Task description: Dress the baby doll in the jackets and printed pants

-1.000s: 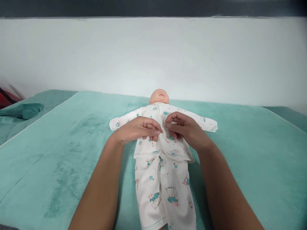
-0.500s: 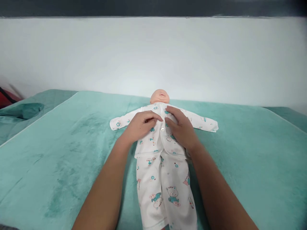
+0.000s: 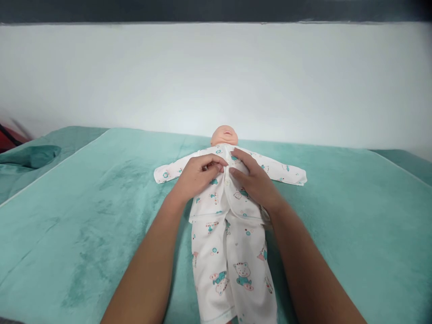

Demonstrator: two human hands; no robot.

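Observation:
A baby doll (image 3: 225, 134) lies face up on a teal blanket (image 3: 84, 211), dressed in a white printed shirt (image 3: 216, 198) and matching trousers (image 3: 232, 270). My left hand (image 3: 197, 177) rests on the doll's chest, fingers curled and pinching the shirt's front edge near the collar. My right hand (image 3: 254, 180) lies opposite, its fingertips pressed on the other front edge. A small button (image 3: 227, 182) shows between the two hands, just below the fingertips.
The blanket covers a wide bed-like surface that runs back to a white wall (image 3: 216, 76). A dark green folded cloth (image 3: 30, 155) lies at the far left, with something red behind it.
Both hands have moved up the shirt front from the belly toward the collar. The button they covered a second ago now shows below the fingertips.

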